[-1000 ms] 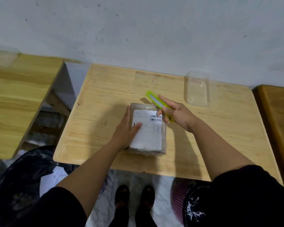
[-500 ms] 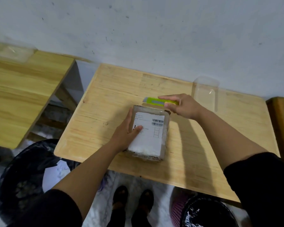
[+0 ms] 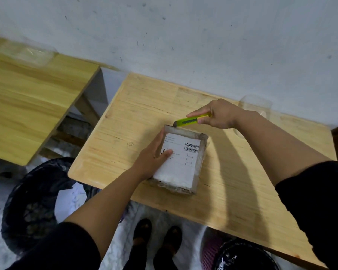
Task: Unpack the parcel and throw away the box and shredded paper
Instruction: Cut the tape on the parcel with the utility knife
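A taped cardboard parcel (image 3: 183,166) with a white shipping label lies on the wooden table (image 3: 232,182). My left hand (image 3: 154,158) rests on the parcel's left side, thumb on the label, fingers along the left edge. My right hand (image 3: 219,114) grips a green utility knife (image 3: 189,121) lying level, its tip at the parcel's far left corner. I cannot tell whether the blade touches the tape.
A clear plastic container (image 3: 256,106) stands at the table's back behind my right hand. A black-lined bin (image 3: 33,207) sits on the floor at left, another bin (image 3: 240,256) under the table's right. A second wooden table (image 3: 27,106) is at left.
My right hand turned the knife from pointing away to lying level and brought its tip down to the parcel's far edge, sliding left. My left hand stayed on the parcel.
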A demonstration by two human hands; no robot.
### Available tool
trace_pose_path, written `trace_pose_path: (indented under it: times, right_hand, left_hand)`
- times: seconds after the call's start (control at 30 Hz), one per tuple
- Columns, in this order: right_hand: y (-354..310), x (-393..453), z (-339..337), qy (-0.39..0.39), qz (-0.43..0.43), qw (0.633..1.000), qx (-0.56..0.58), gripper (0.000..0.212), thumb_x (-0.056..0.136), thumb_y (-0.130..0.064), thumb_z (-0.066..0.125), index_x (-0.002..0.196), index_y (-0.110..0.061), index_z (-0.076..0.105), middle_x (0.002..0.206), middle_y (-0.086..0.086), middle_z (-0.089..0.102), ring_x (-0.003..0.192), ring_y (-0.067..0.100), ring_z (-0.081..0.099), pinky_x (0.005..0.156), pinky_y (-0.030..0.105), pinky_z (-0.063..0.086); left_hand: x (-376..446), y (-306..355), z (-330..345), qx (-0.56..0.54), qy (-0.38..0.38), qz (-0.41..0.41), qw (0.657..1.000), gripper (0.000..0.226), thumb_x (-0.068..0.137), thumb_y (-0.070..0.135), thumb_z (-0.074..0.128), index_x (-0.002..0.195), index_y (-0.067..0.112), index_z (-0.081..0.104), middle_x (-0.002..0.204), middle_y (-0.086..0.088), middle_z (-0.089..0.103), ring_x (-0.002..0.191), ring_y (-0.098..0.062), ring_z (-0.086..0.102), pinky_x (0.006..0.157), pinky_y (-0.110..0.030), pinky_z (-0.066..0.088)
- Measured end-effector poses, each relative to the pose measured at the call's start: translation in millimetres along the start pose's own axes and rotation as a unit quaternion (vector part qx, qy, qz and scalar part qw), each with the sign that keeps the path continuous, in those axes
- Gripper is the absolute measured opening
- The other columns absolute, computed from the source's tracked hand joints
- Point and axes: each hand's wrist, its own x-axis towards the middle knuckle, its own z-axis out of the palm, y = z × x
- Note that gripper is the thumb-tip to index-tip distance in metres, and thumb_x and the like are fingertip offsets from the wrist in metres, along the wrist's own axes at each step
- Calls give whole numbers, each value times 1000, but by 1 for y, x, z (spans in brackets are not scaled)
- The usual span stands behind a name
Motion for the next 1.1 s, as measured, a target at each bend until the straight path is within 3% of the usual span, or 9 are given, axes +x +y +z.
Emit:
trace_pose_path:
  times: [0.13,0.33,0.4,0.5,0.6,0.67,0.77,0.9,1.1]
  right_hand:
    - [-3,-3,-4,-6,-4,999,-34,35,92,-25,55,124,-39,55,66,-21,45,56,3,38,56,16,32]
    - [1,-12,-5,-12,0,999,-33,35,92,-26,55,125,-39,54,65,-25,44,56,4,40,57,23,35]
    - [7,-18,-10,-16,15,997,-72,35,92,-27,55,125,-37,55,73,-15,59,61,6,47,62,26,38]
    - [34,-47,-7,-80,71,967,-231,37,91,-31,54,127,-37,53,108,7,69,97,25,61,77,24,41]
    - [68,-91,6,-95,114,981,-123,43,90,-26,56,121,-53,45,113,3,70,95,23,61,82,23,42]
    - [76,-103,10,-23,125,992,3,38,89,-23,59,120,-47,54,122,0,66,107,21,60,91,25,41]
    - [62,-83,11,52,81,993,72,33,90,-23,59,122,-32,59,129,-3,60,121,18,52,92,19,33]
    - [23,-40,15,59,16,996,63,33,91,-26,58,123,-34,58,130,-2,60,117,19,54,88,21,37]
    - [10,-18,15,49,15,998,27,31,91,-30,56,120,-41,59,125,-4,64,83,17,55,73,28,40]
  left_hand:
    - [-1,3,0,5,7,-8,1000,71,93,38,49,147,38,4,152,11,29,128,-14,43,87,-21,35]
    - [-2,4,1,-11,14,-19,1000,67,94,36,48,146,40,6,152,11,30,128,-14,43,90,-21,35]
    - [-2,4,1,-15,12,-21,1000,67,94,37,47,146,40,6,152,11,29,128,-15,43,92,-22,36]
    - [-2,2,2,-22,8,-18,1000,67,94,38,47,146,42,5,152,13,28,129,-15,42,96,-26,38]
    - [-2,0,3,-38,10,-18,999,67,93,39,48,145,45,4,151,14,28,129,-14,42,98,-27,38]
    - [-1,0,5,-35,13,-20,999,68,93,39,48,145,44,4,151,12,29,128,-16,43,98,-29,40]
    - [0,-1,5,-14,15,-19,1000,69,93,40,47,146,42,4,151,10,30,126,-19,47,98,-37,44]
    - [2,0,4,0,21,-34,999,69,93,38,48,146,40,4,150,6,33,122,-23,49,88,-32,44]
    - [4,-2,3,-7,20,-33,999,68,93,38,48,146,40,5,150,9,32,123,-21,49,92,-36,45]
